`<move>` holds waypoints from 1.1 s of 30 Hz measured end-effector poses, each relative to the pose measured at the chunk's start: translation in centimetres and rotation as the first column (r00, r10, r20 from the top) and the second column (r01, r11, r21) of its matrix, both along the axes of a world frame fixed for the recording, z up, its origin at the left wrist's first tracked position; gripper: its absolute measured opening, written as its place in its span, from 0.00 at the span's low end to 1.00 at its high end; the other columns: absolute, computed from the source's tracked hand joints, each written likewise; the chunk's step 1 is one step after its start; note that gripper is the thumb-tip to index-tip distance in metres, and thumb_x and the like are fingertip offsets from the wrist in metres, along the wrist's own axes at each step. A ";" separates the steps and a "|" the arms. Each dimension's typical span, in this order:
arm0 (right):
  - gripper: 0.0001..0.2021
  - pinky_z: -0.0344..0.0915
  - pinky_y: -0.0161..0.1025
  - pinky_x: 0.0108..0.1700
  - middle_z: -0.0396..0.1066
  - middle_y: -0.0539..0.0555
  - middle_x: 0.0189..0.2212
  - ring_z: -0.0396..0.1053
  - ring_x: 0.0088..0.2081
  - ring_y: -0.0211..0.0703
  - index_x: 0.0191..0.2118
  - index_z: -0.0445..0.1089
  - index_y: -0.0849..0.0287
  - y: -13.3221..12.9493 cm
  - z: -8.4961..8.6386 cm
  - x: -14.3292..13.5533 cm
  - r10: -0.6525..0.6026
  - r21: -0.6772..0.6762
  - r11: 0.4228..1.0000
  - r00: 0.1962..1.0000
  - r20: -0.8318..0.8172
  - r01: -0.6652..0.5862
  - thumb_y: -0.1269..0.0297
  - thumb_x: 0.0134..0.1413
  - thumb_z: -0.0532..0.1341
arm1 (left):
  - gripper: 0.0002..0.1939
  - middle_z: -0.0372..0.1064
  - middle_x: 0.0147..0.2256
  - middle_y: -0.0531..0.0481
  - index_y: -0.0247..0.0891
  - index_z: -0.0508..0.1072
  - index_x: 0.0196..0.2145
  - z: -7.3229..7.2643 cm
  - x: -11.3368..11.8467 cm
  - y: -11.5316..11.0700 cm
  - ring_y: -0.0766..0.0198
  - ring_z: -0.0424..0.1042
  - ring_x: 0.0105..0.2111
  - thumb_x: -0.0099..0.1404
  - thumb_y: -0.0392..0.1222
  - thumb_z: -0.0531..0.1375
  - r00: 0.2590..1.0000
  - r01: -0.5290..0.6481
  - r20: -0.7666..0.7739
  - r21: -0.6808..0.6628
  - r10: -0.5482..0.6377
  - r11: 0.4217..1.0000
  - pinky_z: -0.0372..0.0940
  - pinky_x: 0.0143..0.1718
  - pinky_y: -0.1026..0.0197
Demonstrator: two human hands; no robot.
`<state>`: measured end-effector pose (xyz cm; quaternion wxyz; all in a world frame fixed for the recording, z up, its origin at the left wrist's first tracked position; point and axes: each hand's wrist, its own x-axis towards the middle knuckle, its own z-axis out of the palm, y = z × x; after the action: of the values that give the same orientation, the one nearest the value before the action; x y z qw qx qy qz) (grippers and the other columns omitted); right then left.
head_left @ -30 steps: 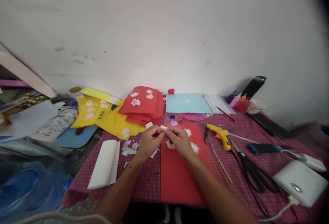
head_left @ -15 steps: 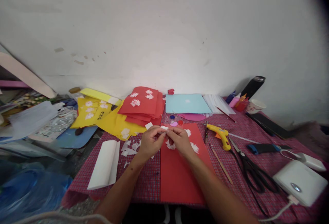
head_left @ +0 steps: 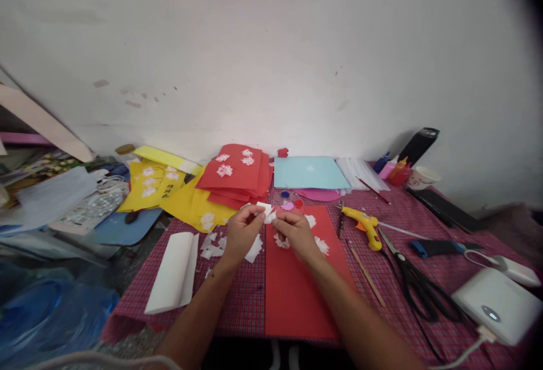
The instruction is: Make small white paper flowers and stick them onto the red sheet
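Observation:
A small piece of white paper (head_left: 266,210) is pinched between the fingertips of my left hand (head_left: 244,234) and my right hand (head_left: 296,235). Both hands are closed and hover above the top of a red sheet of card (head_left: 297,291). White paper flowers (head_left: 321,245) lie on that card, some partly covered by my right hand. Torn white scraps (head_left: 212,248) are scattered beside my left wrist. To the left lies a folded white paper sheet (head_left: 172,274).
A stack of red cards (head_left: 237,180) and yellow sheets (head_left: 182,200) sits behind my left hand; a light blue sheet (head_left: 297,173) is farther back. On the right are a yellow glue gun (head_left: 360,223), black scissors (head_left: 418,285), a wooden stick (head_left: 367,274) and a white power bank (head_left: 498,305).
My left hand has shifted slightly left, so the fingertips are farther apart and more of the white paper shows. A white scrap beside my left hand is now more visible.

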<state>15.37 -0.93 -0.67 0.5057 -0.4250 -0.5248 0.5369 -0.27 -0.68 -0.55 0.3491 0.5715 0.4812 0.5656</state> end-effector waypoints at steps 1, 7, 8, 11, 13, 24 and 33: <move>0.14 0.51 0.33 0.19 0.62 0.46 0.14 0.56 0.16 0.34 0.21 0.67 0.59 0.0 0.0 0.0 0.001 -0.001 1.000 1.000 -0.005 -0.001 0.57 0.50 0.63 | 0.09 0.73 0.30 0.52 0.38 0.77 0.36 0.0 0.0 0.0 0.67 0.69 0.28 0.60 0.44 0.63 1.000 -0.005 0.001 -0.006 0.005 1.000 0.64 0.31 0.66; 0.13 0.50 0.33 0.19 0.61 0.45 0.13 0.55 0.16 0.34 0.21 0.67 0.59 -0.1 0.1 0.0 -0.001 0.000 1.000 1.000 -0.009 0.001 0.58 0.51 0.63 | 0.11 0.70 0.25 0.55 0.36 0.73 0.38 -0.3 0.2 0.3 0.69 0.68 0.24 0.59 0.44 0.64 0.975 -0.005 0.219 -0.071 0.020 0.997 0.63 0.28 0.67; 0.13 0.50 0.33 0.19 0.61 0.45 0.13 0.55 0.16 0.34 0.21 0.67 0.59 -0.1 0.1 -0.1 0.001 0.003 1.000 1.000 -0.005 -0.001 0.58 0.51 0.63 | 0.11 0.70 0.25 0.55 0.36 0.73 0.39 -0.4 0.2 0.4 0.69 0.68 0.24 0.59 0.43 0.64 0.965 0.004 0.261 -0.074 0.016 0.997 0.63 0.28 0.67; 0.13 0.50 0.33 0.20 0.61 0.46 0.14 0.55 0.17 0.34 0.22 0.68 0.59 -0.1 -0.1 -0.1 -0.002 0.022 1.000 1.000 0.009 0.002 0.58 0.52 0.62 | 0.12 0.69 0.25 0.55 0.36 0.72 0.39 -0.3 0.3 0.6 0.70 0.67 0.24 0.58 0.42 0.64 0.943 0.035 0.332 -0.083 -0.006 0.996 0.63 0.28 0.67; 0.13 0.50 0.33 0.20 0.62 0.46 0.14 0.55 0.17 0.34 0.22 0.68 0.59 -0.1 0.0 -0.1 -0.001 0.029 1.000 1.000 0.019 0.001 0.58 0.53 0.62 | 0.12 0.69 0.25 0.56 0.36 0.72 0.39 -0.3 0.3 0.6 0.70 0.66 0.24 0.58 0.41 0.64 0.936 0.039 0.351 -0.086 -0.007 0.996 0.62 0.28 0.67; 0.14 0.51 0.32 0.19 0.62 0.46 0.13 0.56 0.15 0.33 0.22 0.67 0.59 -0.1 0.3 0.3 0.003 -0.021 1.000 0.996 -0.087 -0.005 0.57 0.53 0.63 | 0.10 0.70 0.29 0.53 0.37 0.75 0.39 0.0 0.4 -0.2 0.69 0.65 0.27 0.61 0.42 0.62 0.999 -0.037 0.027 0.021 0.036 0.999 0.61 0.29 0.68; 0.14 0.49 0.32 0.18 0.62 0.45 0.13 0.55 0.15 0.33 0.24 0.67 0.59 0.1 -0.6 0.1 0.030 -0.057 0.998 0.998 -0.058 -0.034 0.55 0.53 0.63 | 0.11 0.69 0.27 0.55 0.37 0.74 0.39 -0.1 0.3 0.3 0.72 0.65 0.24 0.58 0.43 0.64 0.954 -0.026 0.297 -0.068 0.045 0.997 0.62 0.28 0.69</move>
<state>15.42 -0.78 -1.25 0.4992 -0.4156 -0.5010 0.5719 0.07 -0.35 -0.65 0.4254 0.4595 0.4507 0.6362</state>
